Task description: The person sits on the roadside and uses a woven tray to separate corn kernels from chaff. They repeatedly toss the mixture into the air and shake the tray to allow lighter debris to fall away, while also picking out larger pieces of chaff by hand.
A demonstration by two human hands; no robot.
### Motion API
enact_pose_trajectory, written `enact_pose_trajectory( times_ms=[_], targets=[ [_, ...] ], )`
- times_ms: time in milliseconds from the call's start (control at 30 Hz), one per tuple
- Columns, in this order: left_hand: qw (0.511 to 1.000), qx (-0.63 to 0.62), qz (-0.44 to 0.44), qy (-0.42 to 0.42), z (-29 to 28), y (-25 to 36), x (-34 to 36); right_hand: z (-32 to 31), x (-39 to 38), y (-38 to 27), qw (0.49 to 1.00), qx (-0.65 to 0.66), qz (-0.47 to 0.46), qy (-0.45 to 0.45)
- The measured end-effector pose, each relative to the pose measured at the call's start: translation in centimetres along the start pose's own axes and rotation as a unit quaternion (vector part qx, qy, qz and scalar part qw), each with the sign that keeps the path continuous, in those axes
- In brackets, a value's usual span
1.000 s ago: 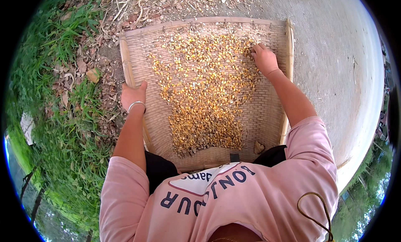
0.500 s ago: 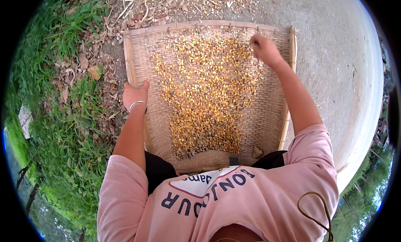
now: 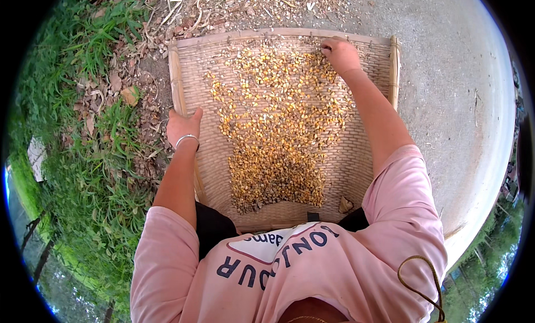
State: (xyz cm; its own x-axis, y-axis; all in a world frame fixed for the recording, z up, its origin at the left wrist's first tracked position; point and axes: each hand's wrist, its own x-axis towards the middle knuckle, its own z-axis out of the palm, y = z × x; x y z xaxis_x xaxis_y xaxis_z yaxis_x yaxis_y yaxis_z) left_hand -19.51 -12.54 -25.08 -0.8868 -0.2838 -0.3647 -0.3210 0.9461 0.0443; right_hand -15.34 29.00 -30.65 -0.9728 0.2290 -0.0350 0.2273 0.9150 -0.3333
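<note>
A wide woven bamboo winnowing tray [image 3: 356,150] lies in front of me, with its far rim toward the top. Yellow corn kernels [image 3: 276,172] cover its middle, packed thickly near my body and scattered more thinly farther out. My left hand [image 3: 184,128] grips the tray's left rim, thumb over the inside and the other fingers hidden outside. Near the far right part of the tray, my right hand [image 3: 341,54] is over the edge of the kernels with its fingers pinched together. Whatever those fingertips hold, if anything, is too small to make out.
A dry brown scrap [image 3: 345,205] rests in the tray's near right corner. Grass [image 3: 106,172] and dead leaves border the left side. Pale concrete [image 3: 446,111] runs along the right. Debris and loose bits [image 3: 251,8] litter the ground past the far rim.
My right hand has moved left and slightly toward the far rim, and its fingers have come down to the kernels. The left hand keeps its hold on the rim.
</note>
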Motion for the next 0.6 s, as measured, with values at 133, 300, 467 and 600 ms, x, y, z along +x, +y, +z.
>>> enact_pose_trajectory(
  times_ms=[133,300,467,600],
  targets=[
    [1.000,-0.004,-0.003,-0.005,0.1,0.1,0.0,0.1,1.3,0.0,0.998,-0.056,0.004,-0.039],
    [1.000,0.001,-0.004,-0.006,0.1,0.1,0.2,-1.2,2.4,-0.6,0.990,-0.045,0.012,-0.137],
    [1.000,0.000,-0.005,-0.008,0.2,0.0,0.2,-6.6,5.0,-0.7,0.927,0.336,0.168,0.007],
    [1.000,-0.002,-0.013,-0.014,-0.1,0.2,0.2,-7.2,4.2,0.7,0.885,0.374,0.278,0.011]
  ],
)
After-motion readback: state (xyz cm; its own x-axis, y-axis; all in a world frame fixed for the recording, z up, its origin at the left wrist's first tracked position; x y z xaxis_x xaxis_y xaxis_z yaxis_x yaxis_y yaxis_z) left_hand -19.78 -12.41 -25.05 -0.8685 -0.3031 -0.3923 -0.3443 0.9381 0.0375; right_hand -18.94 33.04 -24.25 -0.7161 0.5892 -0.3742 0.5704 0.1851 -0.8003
